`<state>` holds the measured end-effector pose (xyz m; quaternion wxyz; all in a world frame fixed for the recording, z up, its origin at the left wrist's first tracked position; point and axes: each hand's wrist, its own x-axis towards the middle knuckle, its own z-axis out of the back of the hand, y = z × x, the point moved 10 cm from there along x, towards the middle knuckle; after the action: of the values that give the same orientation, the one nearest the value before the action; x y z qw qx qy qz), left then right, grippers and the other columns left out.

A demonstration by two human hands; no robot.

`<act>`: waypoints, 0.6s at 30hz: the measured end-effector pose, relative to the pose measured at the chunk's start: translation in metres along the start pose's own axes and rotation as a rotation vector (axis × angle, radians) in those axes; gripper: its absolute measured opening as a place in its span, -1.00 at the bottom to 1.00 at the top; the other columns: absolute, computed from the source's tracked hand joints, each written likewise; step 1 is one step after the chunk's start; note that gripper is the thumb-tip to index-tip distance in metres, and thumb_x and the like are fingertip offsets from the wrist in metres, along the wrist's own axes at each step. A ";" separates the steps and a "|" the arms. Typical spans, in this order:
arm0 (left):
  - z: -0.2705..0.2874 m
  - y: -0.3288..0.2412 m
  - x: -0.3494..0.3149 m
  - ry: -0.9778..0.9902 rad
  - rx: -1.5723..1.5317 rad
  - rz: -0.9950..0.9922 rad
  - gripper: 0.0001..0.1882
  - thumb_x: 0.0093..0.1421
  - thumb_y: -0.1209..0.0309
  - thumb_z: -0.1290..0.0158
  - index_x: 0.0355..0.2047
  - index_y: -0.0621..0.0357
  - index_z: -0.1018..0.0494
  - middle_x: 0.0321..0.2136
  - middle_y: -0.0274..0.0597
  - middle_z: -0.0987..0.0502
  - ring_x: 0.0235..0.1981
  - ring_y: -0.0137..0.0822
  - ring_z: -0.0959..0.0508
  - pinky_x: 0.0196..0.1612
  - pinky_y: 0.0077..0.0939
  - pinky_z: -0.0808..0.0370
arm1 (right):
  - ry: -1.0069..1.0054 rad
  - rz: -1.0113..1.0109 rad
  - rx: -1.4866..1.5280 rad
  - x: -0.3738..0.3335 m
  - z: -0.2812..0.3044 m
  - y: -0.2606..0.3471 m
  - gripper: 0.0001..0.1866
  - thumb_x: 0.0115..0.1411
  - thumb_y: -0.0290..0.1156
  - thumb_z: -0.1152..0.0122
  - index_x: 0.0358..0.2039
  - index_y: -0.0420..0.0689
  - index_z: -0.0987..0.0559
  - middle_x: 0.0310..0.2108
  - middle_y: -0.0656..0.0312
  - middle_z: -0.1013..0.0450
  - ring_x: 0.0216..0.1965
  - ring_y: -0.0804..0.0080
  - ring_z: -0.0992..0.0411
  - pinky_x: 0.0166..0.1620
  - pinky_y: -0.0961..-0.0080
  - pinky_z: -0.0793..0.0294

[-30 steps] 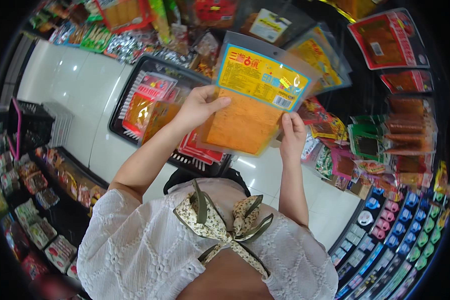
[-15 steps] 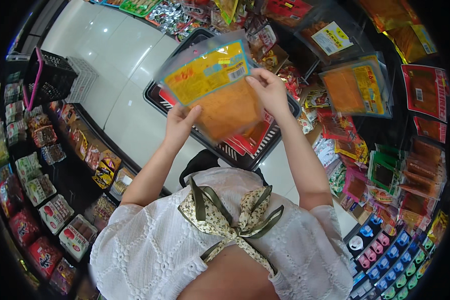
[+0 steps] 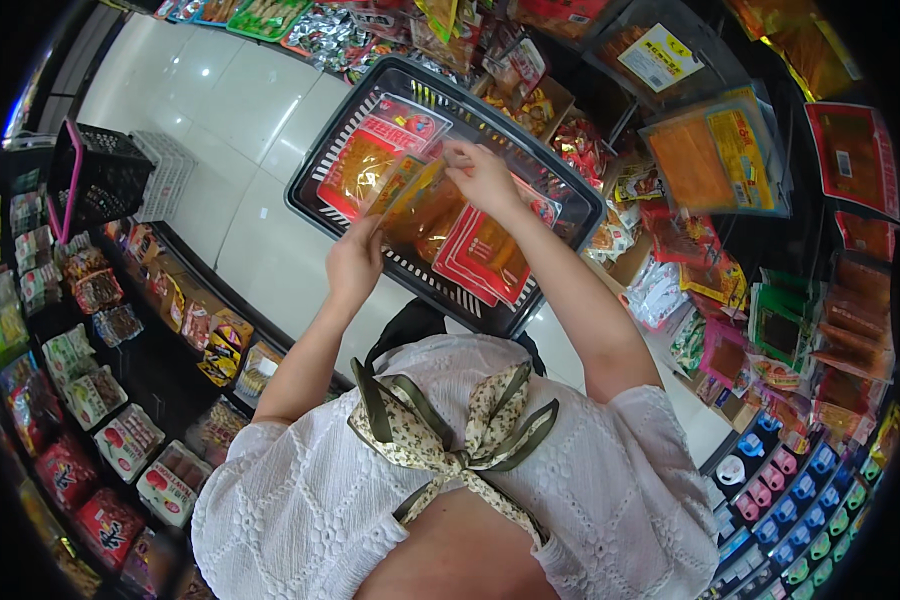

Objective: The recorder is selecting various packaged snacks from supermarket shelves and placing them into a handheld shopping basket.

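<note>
A dark shopping basket [image 3: 580,205] sits on the pale floor [image 3: 200,110], holding red packets [image 3: 485,260]. Over it, an orange snack packet [image 3: 420,205] lies tilted, long axis from 8 to 2 o'clock. The left hand [image 3: 353,262] pinches its 8 o'clock corner; the right hand [image 3: 482,175] grips its 2 o'clock end.

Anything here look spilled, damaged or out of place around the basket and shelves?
Nothing stands out. Both hands, left and right, hold an orange packet over the black basket, where flat red and orange packs lie loosely overlapped. The hanging packets on the right look intact. The floor shows no spill.
</note>
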<state>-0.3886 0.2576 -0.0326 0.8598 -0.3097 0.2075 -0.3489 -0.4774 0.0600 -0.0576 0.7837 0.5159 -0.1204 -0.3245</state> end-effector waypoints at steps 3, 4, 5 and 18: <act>0.015 -0.012 0.003 -0.125 0.162 -0.105 -0.64 -0.04 0.50 -0.05 -0.16 0.09 -0.36 -0.33 -0.11 -0.48 -0.34 -0.16 -0.51 -0.34 -0.40 -0.44 | -0.028 -0.002 0.045 -0.003 0.012 -0.003 -0.58 -0.03 -0.47 -0.12 -0.08 -0.08 -0.36 -0.17 0.08 -0.38 -0.22 0.33 -0.42 -0.16 0.51 -0.40; 0.029 -0.024 0.002 -0.222 0.137 -0.155 -0.60 -0.05 0.49 -0.06 -0.13 0.08 -0.33 -0.34 -0.14 -0.48 -0.35 -0.15 -0.50 -0.35 -0.36 -0.43 | -0.045 0.006 0.082 -0.006 0.020 -0.007 -0.54 -0.03 -0.48 -0.13 -0.05 -0.07 -0.34 -0.13 0.07 -0.35 -0.19 0.34 -0.41 -0.16 0.52 -0.40; 0.032 -0.034 0.003 -0.194 0.164 -0.163 -0.52 -0.09 0.49 -0.08 -0.08 0.10 -0.29 -0.30 -0.15 -0.46 -0.28 -0.15 -0.46 -0.30 -0.38 -0.41 | -0.054 0.000 0.085 -0.011 0.029 -0.014 -0.54 -0.03 -0.48 -0.13 -0.05 -0.07 -0.34 -0.13 0.07 -0.35 -0.19 0.34 -0.41 -0.16 0.52 -0.40; -0.073 -0.273 0.023 0.104 -0.244 -0.727 -0.43 -0.12 0.47 -0.13 -0.05 0.22 -0.24 -0.08 0.00 -0.29 -0.10 -0.03 -0.32 -0.03 -0.30 -0.27 | -1.010 0.029 0.524 -0.164 0.295 -0.093 -0.43 0.05 -0.59 -0.05 0.08 -0.18 -0.12 -0.05 0.03 -0.22 -0.10 0.42 -0.28 -0.04 0.58 -0.26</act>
<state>-0.5435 0.0587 0.0967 0.6251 -0.4451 0.1674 -0.6189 -0.7923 -0.0758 0.0137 0.4792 0.4722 -0.5635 -0.4794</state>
